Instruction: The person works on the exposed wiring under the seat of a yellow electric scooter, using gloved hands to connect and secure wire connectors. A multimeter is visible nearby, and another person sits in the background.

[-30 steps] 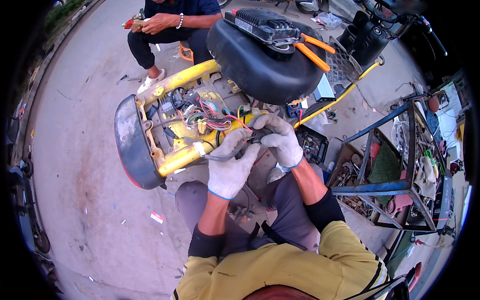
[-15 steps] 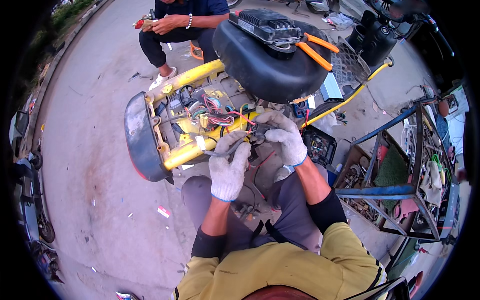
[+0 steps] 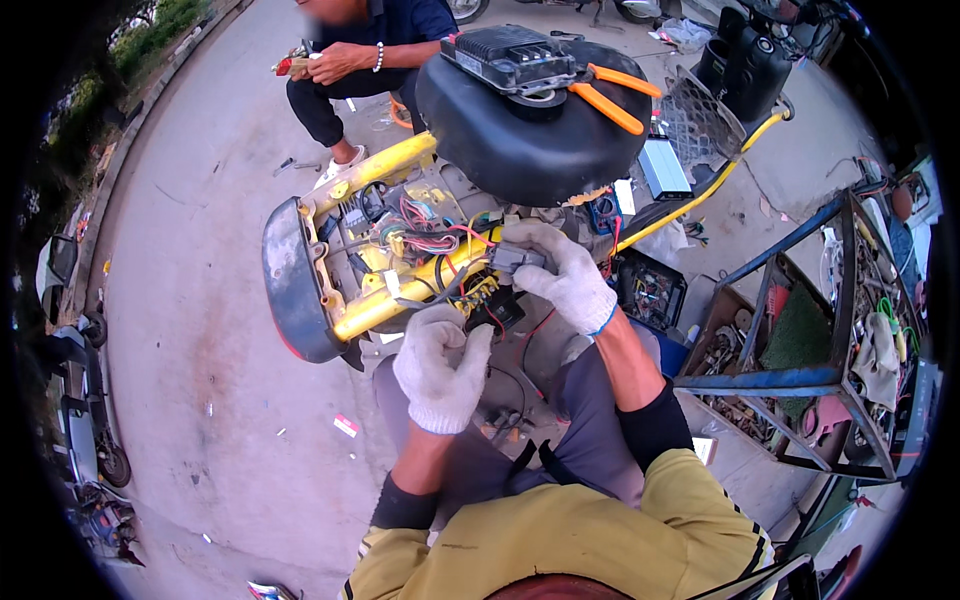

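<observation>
My right hand point(image 3: 572, 280), in a white work glove, pinches a grey plug-like block point(image 3: 516, 260) with wires on it at the near side of a yellow scooter frame point(image 3: 385, 308). Just below that block are yellow-ended wire terminals point(image 3: 482, 294) and a black box-shaped part point(image 3: 503, 313). My left hand point(image 3: 440, 372), gloved too, hovers nearer to me, thumb and fingers apart, with nothing seen in it. Coloured wires point(image 3: 430, 238) lie tangled inside the frame. The black seat point(image 3: 530, 150) rises at its far right, carrying a finned controller point(image 3: 510, 58) and orange-handled pliers point(image 3: 612, 100).
Across the frame sits a person point(image 3: 345, 65) holding a small red-and-tan item. On my right stand a blue metal rack point(image 3: 760, 384) of tools and parts and an open black case point(image 3: 648, 290). A silver-blue box point(image 3: 664, 168) lies past the seat. Scooters point(image 3: 90, 430) stand far left.
My left hand has let go of the grey wire and drawn back toward me and slightly left. My right hand stays at the frame, and the grey block now shows in its fingers.
</observation>
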Available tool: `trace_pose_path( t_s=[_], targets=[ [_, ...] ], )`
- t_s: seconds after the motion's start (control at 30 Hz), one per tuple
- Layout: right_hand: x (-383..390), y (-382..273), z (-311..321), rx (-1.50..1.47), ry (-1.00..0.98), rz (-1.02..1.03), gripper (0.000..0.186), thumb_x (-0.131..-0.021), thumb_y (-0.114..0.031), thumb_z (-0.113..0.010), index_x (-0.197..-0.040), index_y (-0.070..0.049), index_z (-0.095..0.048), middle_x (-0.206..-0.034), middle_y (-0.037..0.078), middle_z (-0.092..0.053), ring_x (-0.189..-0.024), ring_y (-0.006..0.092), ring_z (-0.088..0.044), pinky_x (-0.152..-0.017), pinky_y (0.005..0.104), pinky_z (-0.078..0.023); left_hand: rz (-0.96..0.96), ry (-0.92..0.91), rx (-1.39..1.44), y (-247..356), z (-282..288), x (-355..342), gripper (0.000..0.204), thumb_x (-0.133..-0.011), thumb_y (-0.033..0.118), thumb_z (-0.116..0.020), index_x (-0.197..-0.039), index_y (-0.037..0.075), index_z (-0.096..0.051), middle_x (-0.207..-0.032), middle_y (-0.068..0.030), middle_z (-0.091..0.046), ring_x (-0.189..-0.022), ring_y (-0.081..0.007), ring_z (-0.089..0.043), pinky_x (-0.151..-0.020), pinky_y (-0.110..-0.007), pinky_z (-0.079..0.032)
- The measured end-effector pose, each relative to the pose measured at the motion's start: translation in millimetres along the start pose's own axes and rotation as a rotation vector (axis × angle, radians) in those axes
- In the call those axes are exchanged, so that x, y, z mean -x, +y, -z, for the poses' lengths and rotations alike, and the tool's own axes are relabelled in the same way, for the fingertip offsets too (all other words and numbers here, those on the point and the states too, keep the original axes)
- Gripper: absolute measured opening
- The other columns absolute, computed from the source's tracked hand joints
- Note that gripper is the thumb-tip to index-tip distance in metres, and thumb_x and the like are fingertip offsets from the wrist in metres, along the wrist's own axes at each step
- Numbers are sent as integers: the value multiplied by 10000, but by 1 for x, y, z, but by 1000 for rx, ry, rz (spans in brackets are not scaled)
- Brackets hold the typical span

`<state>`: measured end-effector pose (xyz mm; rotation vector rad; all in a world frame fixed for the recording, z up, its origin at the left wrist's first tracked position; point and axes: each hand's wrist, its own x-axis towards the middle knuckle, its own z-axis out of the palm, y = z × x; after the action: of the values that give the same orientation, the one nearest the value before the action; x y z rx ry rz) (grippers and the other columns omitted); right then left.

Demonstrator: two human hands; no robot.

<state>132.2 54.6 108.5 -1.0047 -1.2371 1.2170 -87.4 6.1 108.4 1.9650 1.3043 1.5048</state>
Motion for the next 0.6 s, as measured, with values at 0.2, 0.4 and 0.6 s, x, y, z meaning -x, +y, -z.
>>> trace_pose_path(
  t_s=[0.2, 0.4, 0.6],
  targets=[
    [6, -12, 6, 399, -101, 47, 631, -888, -179, -835, -1456, 12, -639, -1315, 204, -735, -1209, 286, -725, -1094, 393, -551, -489, -215, -516, 36, 20, -59, 558, -702, 127, -951, -1202, 102, -703, -1291, -77, -696, -1223, -335, -644, -1033, -490, -494],
    [9, -13, 4, 533, -52, 251, 642, -864, -244, -832, -1404, 37, -628, -1279, 277, -724, -1213, 442, -706, -1069, 476, -552, -682, -592, -682, 43, -1, -111, 670, -729, 196, -910, -1351, 108, -677, -1343, -85, -692, -1337, -337, -611, -1209, -516, -451],
    [6, -14, 4, 719, -53, 103, 513, -928, -309, -806, -1251, 56, -647, -1185, 312, -715, -1144, 500, -690, -995, 525, -551, -728, -788, -735, 31, -26, -135, 695, -833, 427, -881, -1386, 59, -676, -1191, -165, -751, -1207, -364, -689, -1055, -463, -539]
  ],
)
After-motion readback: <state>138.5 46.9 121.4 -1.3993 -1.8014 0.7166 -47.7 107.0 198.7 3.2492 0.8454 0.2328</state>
